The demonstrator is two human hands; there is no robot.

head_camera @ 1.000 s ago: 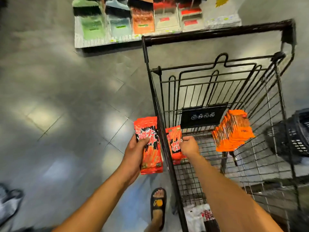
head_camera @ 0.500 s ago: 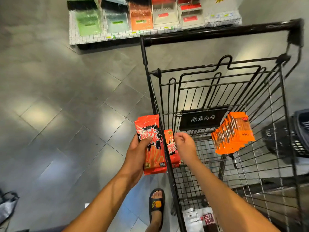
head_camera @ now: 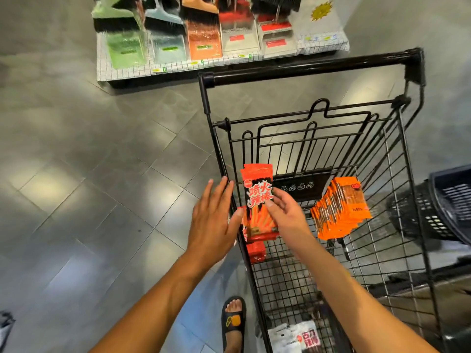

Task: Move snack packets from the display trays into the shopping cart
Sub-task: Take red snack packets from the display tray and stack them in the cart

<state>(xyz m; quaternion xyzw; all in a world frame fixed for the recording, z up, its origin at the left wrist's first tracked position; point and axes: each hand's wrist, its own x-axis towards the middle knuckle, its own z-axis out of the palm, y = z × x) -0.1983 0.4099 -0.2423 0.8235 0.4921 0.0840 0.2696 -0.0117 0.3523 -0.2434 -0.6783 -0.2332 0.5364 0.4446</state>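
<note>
The black wire shopping cart [head_camera: 415, 72] stands in front of me. My right hand [head_camera: 286, 215] reaches inside it and holds a red snack packet [head_camera: 257, 200] upright by its right edge, close to the cart's left wall. My left hand [head_camera: 212, 220] is just outside that wall with straight fingers and holds nothing; its thumb is near the packet's left edge. A second red packet [head_camera: 256, 250] lies lower in the cart. A stack of orange packets [head_camera: 341, 207] leans against the cart's right side. A white packet [head_camera: 303, 337] lies at the cart's near end.
A low display platform [head_camera: 178, 67] with dustpans and brooms stands on the grey tiled floor beyond the cart. A dark plastic basket [head_camera: 448, 207] sits to the right of the cart. My sandalled foot [head_camera: 233, 319] is beside the cart's left wall.
The red packet went from my left hand to my right hand and now sits inside the cart. My left hand has opened. The earlier packet in my right hand has dropped lower.
</note>
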